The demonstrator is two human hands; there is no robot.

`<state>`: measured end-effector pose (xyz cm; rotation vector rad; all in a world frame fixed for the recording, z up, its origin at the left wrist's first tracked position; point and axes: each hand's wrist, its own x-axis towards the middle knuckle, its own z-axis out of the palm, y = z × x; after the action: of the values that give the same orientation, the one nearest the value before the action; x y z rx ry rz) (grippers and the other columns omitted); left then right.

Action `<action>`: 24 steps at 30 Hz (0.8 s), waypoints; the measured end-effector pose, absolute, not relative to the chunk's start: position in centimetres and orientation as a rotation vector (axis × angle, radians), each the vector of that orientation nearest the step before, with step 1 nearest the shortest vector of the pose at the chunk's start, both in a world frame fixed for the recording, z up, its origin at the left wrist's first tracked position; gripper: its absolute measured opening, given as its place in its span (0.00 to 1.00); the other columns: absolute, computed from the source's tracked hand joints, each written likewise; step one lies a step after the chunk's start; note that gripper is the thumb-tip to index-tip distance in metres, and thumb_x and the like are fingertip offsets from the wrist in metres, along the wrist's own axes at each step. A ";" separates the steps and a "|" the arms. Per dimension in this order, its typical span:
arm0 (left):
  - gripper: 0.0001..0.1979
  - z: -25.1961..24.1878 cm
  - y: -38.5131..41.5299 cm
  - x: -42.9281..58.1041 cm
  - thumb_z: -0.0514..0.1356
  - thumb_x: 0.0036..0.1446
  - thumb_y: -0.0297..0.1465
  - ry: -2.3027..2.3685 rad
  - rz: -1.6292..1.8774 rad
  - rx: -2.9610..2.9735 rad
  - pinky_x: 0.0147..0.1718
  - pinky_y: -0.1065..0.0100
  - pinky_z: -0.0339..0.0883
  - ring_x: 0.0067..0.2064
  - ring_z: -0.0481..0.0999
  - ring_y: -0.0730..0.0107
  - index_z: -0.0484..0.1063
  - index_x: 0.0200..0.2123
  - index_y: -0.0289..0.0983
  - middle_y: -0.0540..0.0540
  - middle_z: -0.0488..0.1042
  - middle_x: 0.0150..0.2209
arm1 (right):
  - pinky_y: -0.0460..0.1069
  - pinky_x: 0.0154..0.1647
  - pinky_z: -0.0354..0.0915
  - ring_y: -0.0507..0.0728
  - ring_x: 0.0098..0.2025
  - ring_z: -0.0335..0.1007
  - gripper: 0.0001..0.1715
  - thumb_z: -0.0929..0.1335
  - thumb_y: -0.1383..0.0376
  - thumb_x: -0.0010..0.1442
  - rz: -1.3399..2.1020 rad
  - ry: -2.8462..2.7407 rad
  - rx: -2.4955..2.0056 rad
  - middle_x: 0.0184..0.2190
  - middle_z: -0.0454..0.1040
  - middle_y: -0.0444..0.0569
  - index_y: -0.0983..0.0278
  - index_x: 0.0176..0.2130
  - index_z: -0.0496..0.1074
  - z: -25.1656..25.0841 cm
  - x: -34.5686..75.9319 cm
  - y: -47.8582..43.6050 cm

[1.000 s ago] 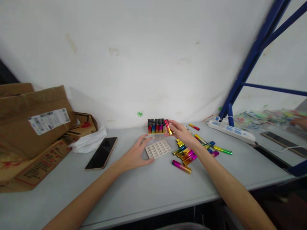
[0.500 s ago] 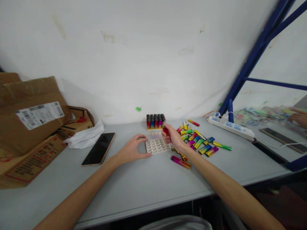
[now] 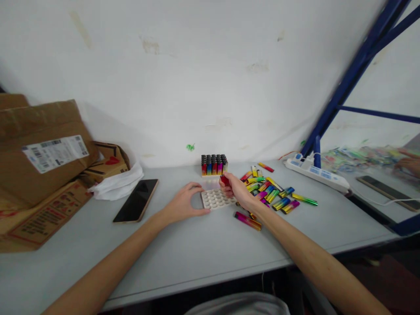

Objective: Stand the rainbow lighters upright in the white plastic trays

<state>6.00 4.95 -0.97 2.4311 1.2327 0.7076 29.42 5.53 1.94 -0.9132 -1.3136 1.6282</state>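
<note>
Grey tabletop (image 3: 183, 258), one white pitted tray (image 3: 214, 200); our right hand (image 3: 237, 189) clasps one mostly-hidden red lighter (image 3: 224, 180). Our left hand (image 3: 182, 203) gapes.

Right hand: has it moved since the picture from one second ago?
Yes. Against the green wall mark, the right hand has shifted lower in the view and slightly left.

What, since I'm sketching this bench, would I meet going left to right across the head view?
Big cardboard box, black phone, left hand, white tray, right hand gripping a red lighter, another lighter near the wall, white power strip, second phone.
</note>
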 end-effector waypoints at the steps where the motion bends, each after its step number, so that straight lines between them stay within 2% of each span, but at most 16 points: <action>1: 0.36 -1.1 5.0 6.0 0.73 0.44 0.51 1.239 0.706 2.427 0.64 0.49 0.65 0.60 0.74 0.46 0.75 0.53 0.39 0.38 0.71 0.59 | 0.46 0.20 0.39 0.48 0.21 0.36 0.33 0.64 0.35 0.60 1.620 -1.335 -0.895 0.21 0.47 0.36 0.61 0.27 0.61 1.7 29.4 5.7; 5: 0.33 -1.3 5.2 5.9 0.75 0.43 0.49 1.221 0.742 2.405 0.64 0.47 0.64 0.61 0.72 0.45 0.74 0.48 0.38 0.37 0.71 0.58 | 0.46 0.23 0.50 0.50 0.22 0.48 0.32 0.63 0.37 0.63 1.516 -1.435 -0.815 0.24 0.55 0.38 0.62 0.35 0.70 0.8 29.6 6.3; 9: 0.30 -1.4 5.3 6.0 0.76 0.42 0.47 1.194 0.805 2.373 0.63 0.47 0.65 0.59 0.74 0.47 0.76 0.46 0.39 0.37 0.73 0.57 | 0.47 0.35 0.62 0.52 0.31 0.62 0.25 0.65 0.44 0.67 1.298 -1.617 -0.843 0.29 0.65 0.42 0.62 0.37 0.72 0.3 29.5 6.3; 12: 0.31 -1.5 5.3 6.1 0.76 0.41 0.47 1.200 0.823 2.359 0.63 0.47 0.66 0.58 0.75 0.48 0.77 0.47 0.40 0.39 0.74 0.56 | 0.48 0.41 0.65 0.54 0.37 0.69 0.20 0.68 0.47 0.66 1.179 -1.713 -0.841 0.35 0.72 0.44 0.62 0.42 0.73 0.3 29.3 6.2; 16: 0.32 -1.4 5.3 6.1 0.76 0.41 0.47 1.201 0.825 2.352 0.62 0.47 0.67 0.57 0.75 0.47 0.77 0.48 0.39 0.39 0.75 0.55 | 0.50 0.44 0.69 0.56 0.42 0.75 0.20 0.70 0.51 0.65 1.099 -1.754 -0.763 0.41 0.78 0.48 0.60 0.50 0.69 0.1 29.0 6.3; 21: 0.30 -1.2 5.3 6.1 0.76 0.42 0.46 1.205 0.812 2.352 0.62 0.47 0.67 0.57 0.76 0.46 0.77 0.47 0.41 0.41 0.76 0.54 | 0.51 0.42 0.70 0.57 0.38 0.78 0.15 0.68 0.56 0.68 0.899 -1.925 -0.900 0.37 0.81 0.47 0.60 0.51 0.69 0.5 28.7 6.0; 24: 0.28 -1.2 5.3 6.1 0.76 0.42 0.46 1.180 0.825 2.349 0.62 0.46 0.67 0.57 0.76 0.47 0.78 0.46 0.42 0.41 0.75 0.55 | 0.52 0.46 0.70 0.58 0.42 0.79 0.12 0.67 0.58 0.69 0.678 -2.040 -0.973 0.40 0.82 0.50 0.61 0.50 0.71 1.1 28.7 5.7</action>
<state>6.14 5.29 -1.23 2.3489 1.1803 0.8252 28.68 5.66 1.14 -0.9727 -2.0399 0.6783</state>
